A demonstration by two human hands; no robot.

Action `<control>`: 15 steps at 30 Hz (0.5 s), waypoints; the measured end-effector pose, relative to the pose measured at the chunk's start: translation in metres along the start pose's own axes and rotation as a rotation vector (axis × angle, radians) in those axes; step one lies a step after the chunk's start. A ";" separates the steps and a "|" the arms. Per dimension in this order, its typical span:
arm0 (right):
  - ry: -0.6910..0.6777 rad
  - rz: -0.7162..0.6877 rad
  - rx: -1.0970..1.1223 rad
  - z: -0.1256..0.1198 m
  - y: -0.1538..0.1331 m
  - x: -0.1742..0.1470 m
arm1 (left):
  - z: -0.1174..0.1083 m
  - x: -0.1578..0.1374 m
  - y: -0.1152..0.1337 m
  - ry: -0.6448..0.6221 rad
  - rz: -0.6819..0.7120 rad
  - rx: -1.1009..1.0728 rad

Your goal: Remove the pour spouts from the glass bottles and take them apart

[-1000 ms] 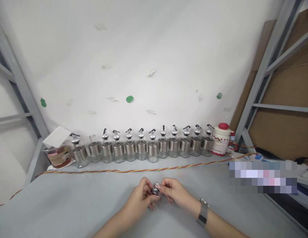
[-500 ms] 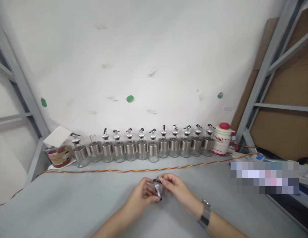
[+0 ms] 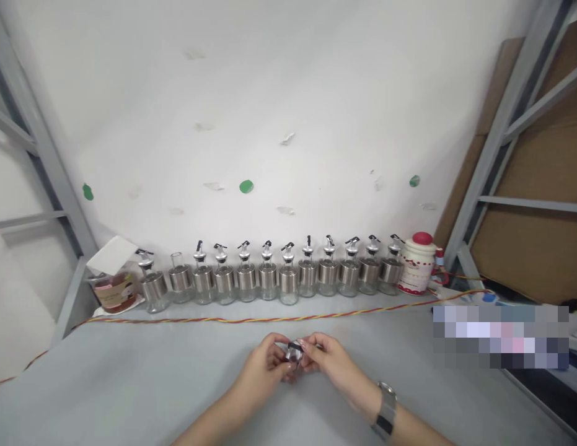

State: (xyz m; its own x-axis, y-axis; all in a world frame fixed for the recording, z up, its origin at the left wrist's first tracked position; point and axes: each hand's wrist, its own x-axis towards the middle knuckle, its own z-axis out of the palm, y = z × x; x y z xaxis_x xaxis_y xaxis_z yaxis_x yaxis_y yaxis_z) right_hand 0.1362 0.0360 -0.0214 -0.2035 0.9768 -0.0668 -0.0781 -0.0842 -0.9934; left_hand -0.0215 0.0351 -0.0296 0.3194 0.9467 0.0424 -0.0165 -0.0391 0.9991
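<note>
Pinching the small silver-and-black spout (image 3: 294, 352) from its left, your left hand (image 3: 261, 367) has thumb and fingers nearly closed on it; your right hand (image 3: 331, 361) holds its other side, fingers just as narrowly spread. Beyond your fingertips runs a twisted cord (image 3: 251, 320), then bottles (image 3: 288, 279), with an open-necked bottle (image 3: 180, 279) off to your fingers' left.

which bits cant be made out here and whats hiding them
In the head view:
Piece: full shape, partly covered by the left hand and right hand.
Forearms: cut off by the bottom edge.
Jar: top, mostly behind the white sheet.
Canister: print, too small and blurred.
Far right: whatever the pixelated patch covers.
</note>
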 end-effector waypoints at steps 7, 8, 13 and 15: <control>0.043 -0.089 -0.089 -0.007 -0.008 0.002 | -0.006 0.006 0.007 -0.044 -0.049 -0.078; 0.033 -0.094 -0.095 -0.008 -0.010 0.000 | -0.007 0.007 0.008 -0.049 -0.049 -0.084; -0.050 -0.090 -0.099 -0.009 -0.017 -0.005 | -0.010 0.007 0.013 -0.082 -0.051 -0.094; -0.067 -0.085 -0.109 -0.007 -0.016 -0.005 | -0.009 0.006 0.014 -0.101 -0.048 -0.093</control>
State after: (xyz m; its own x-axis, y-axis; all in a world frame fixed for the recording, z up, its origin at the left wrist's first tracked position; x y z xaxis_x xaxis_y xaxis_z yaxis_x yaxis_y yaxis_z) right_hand 0.1457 0.0340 -0.0058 -0.2655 0.9639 0.0205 0.0080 0.0234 -0.9997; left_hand -0.0283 0.0431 -0.0152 0.4155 0.9096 -0.0008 -0.0847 0.0396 0.9956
